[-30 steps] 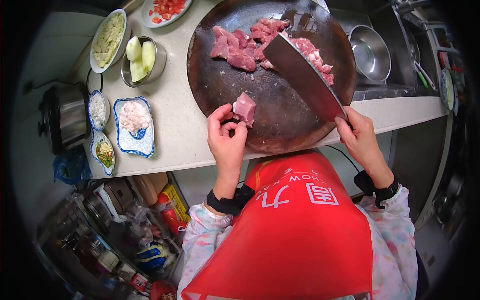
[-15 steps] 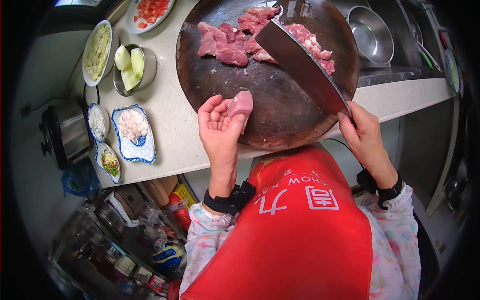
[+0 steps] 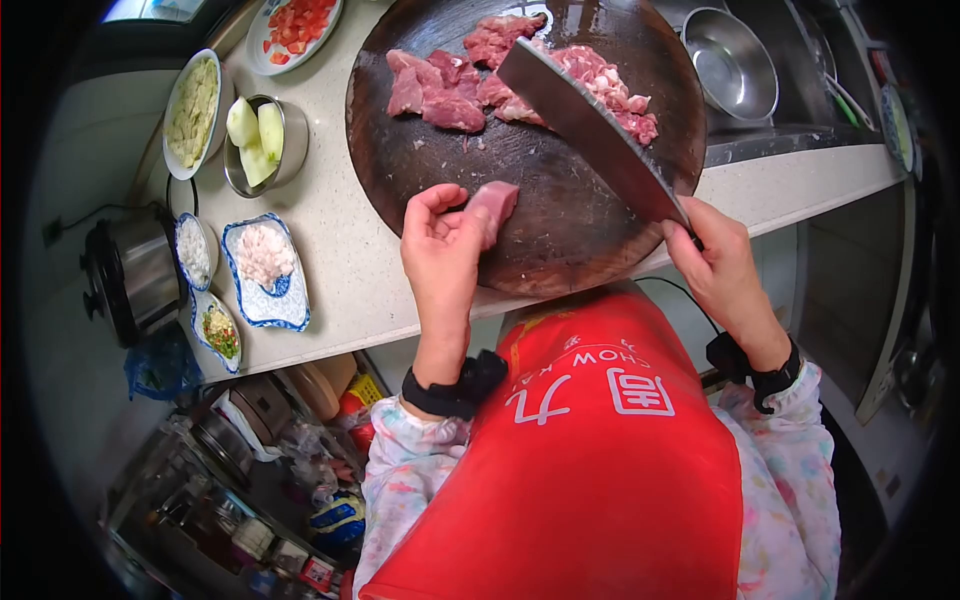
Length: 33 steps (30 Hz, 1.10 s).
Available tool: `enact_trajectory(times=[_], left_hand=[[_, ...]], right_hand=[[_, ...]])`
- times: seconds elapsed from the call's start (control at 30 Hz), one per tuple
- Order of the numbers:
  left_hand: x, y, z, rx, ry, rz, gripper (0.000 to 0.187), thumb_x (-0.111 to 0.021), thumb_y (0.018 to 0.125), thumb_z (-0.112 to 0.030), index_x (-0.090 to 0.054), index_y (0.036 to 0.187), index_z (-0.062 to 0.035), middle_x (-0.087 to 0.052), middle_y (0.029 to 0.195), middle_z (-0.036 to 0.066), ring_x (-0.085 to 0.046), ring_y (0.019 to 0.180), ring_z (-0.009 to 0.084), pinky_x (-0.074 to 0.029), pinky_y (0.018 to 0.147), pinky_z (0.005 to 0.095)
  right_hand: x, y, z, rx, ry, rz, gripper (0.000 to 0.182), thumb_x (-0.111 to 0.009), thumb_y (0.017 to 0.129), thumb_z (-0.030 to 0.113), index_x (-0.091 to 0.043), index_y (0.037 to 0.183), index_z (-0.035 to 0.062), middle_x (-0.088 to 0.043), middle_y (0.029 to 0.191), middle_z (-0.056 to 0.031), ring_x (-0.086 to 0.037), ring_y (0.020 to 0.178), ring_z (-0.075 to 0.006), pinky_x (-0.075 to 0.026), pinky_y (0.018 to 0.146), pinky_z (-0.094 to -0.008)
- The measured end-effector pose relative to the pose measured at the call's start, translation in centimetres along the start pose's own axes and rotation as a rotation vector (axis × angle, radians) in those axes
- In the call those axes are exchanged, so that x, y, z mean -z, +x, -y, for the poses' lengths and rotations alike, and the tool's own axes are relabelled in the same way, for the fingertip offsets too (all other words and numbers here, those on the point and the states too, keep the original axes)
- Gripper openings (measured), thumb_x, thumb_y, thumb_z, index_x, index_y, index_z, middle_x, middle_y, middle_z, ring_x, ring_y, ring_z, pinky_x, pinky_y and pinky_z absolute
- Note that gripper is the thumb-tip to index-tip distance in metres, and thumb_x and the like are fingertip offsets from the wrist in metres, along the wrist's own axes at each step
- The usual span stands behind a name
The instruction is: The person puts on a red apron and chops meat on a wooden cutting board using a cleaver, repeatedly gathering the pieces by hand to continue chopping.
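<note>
My left hand point(image 3: 442, 255) holds a pink chunk of raw meat point(image 3: 492, 207) over the near edge of a round dark wooden chopping board point(image 3: 440, 170). My right hand point(image 3: 715, 265) grips the handle of a broad cleaver point(image 3: 590, 130), whose blade slants up across the board, off the wood. A pile of cut meat pieces point(image 3: 500, 80) lies at the far side of the board, partly hidden behind the blade.
On the pale counter point(image 3: 340, 260) to the left stand a steel bowl of peeled vegetable point(image 3: 262, 140), a plate of pale slices point(image 3: 192, 110), a plate of diced tomato point(image 3: 292, 22) and blue-patterned dishes point(image 3: 262, 262). A steel bowl point(image 3: 730, 65) sits in the sink. A cooker point(image 3: 125, 275) stands far left.
My left hand lifted the meat chunk off the board, turned it palm-up, and now holds it lower against the board's near edge. The cleaver stayed raised, shifting slightly left.
</note>
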<state>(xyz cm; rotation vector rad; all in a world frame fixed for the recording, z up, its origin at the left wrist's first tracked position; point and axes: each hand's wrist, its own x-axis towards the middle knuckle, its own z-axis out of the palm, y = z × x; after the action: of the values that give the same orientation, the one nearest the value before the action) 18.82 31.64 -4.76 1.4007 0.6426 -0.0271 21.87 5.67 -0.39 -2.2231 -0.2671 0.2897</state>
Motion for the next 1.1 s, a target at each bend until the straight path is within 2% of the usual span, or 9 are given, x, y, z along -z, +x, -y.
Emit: enact_trajectory(times=[0.1,0.17,0.23,0.43,0.5,0.63,0.77,0.93,1.1], left_hand=[[0.3,0.0,0.7,-0.061,0.175,-0.074,0.021,-0.067,0.086,-0.002,-0.058,0.104,0.0038,-0.057,0.114,0.012,-0.058,0.089,0.0108,-0.052,0.069,0.0235],[0.0,-0.6,1.0,-0.216,0.174,-0.098,0.021,-0.068,0.084,-0.002,-0.058,0.102,0.0028,-0.054,0.117,0.012,-0.059,0.092,0.0136,-0.053,0.073,0.0253],[-0.2,-0.9,1.6,-0.513,0.413,-0.123,0.028,-0.072,0.074,0.002,-0.059,0.098,0.0001,-0.056,0.11,0.014,-0.06,0.094,0.0215,-0.052,0.076,0.0283],[-1.3,-1.4,2.4,-0.56,0.545,-0.175,0.023,-0.069,0.072,0.007,-0.058,0.092,-0.0001,-0.058,0.095,0.013,-0.059,0.076,0.0232,-0.049,0.064,0.0313],[-1.3,-1.2,3.0,-0.684,0.595,-0.21,0.022,-0.067,0.071,0.009,-0.058,0.089,-0.0002,-0.057,0.092,0.013,-0.057,0.07,0.0235,-0.048,0.061,0.0323],[-1.2,-0.7,3.3,-0.756,0.585,-0.217,0.022,-0.067,0.069,0.009,-0.058,0.086,0.0001,-0.057,0.09,0.013,-0.056,0.069,0.0236,-0.047,0.06,0.0331],[-1.4,-0.3,3.2,-0.723,0.562,-0.222,0.022,-0.067,0.068,0.009,-0.058,0.085,-0.0001,-0.057,0.091,0.012,-0.056,0.069,0.0243,-0.047,0.06,0.0336],[-2.1,0.4,2.5,-0.92,0.576,-0.176,0.038,-0.07,0.068,0.008,-0.066,0.104,-0.0033,-0.06,0.086,0.009,-0.058,0.073,0.0273,-0.05,0.065,0.0352],[-2.6,1.9,2.8,-0.96,0.505,-0.224,0.041,-0.07,0.071,0.005,-0.066,0.11,-0.0062,-0.065,0.092,0.011,-0.063,0.085,0.0324,-0.051,0.075,0.0409]], right_hand=[[-0.3,-0.2,0.6,0.228,-0.148,-0.027,0.027,-0.06,0.08,0.001,-0.063,0.107,0.002,-0.061,0.079,-0.0139,-0.063,0.067,-0.0313,-0.05,0.06,-0.0361],[-0.2,-0.4,1.6,0.262,-0.17,0.012,0.032,-0.061,0.076,0.0,-0.063,0.108,0.0033,-0.061,0.079,-0.0123,-0.064,0.068,-0.0292,-0.05,0.059,-0.0372],[-0.5,-0.5,2.7,0.316,-0.171,0.091,0.034,-0.062,0.076,0.0,-0.062,0.109,0.0039,-0.061,0.079,-0.0116,-0.063,0.068,-0.0287,-0.051,0.059,-0.0375],[-2.1,-0.6,3.7,0.396,-0.187,0.133,0.036,-0.064,0.077,0.003,-0.059,0.112,0.0043,-0.057,0.078,-0.0091,-0.061,0.065,-0.0275,-0.049,0.055,-0.0387],[-2.3,-0.6,3.8,0.404,-0.268,0.162,0.035,-0.064,0.077,0.004,-0.06,0.111,0.0046,-0.057,0.078,-0.0087,-0.061,0.065,-0.027,-0.049,0.054,-0.0383],[-2.2,-1.0,4.0,0.391,-0.328,0.185,0.032,-0.065,0.077,0.006,-0.059,0.109,0.0049,-0.057,0.079,-0.0088,-0.062,0.066,-0.0273,-0.049,0.054,-0.0383],[-0.1,-2.5,4.0,0.322,-0.434,0.294,0.032,-0.063,0.078,0.007,-0.057,0.109,0.0037,-0.057,0.078,-0.0098,-0.063,0.066,-0.0284,-0.05,0.054,-0.0389],[-1.1,-0.2,5.9,0.323,-0.559,0.357,0.024,-0.06,0.08,0.008,-0.053,0.102,0.0025,-0.057,0.077,-0.0102,-0.065,0.068,-0.0278,-0.05,0.054,-0.0384],[-5.1,4.5,6.6,0.473,-0.628,0.325,0.012,-0.056,0.083,0.008,-0.048,0.09,0.0044,-0.058,0.077,-0.0109,-0.066,0.068,-0.0254,-0.05,0.052,-0.0378]])
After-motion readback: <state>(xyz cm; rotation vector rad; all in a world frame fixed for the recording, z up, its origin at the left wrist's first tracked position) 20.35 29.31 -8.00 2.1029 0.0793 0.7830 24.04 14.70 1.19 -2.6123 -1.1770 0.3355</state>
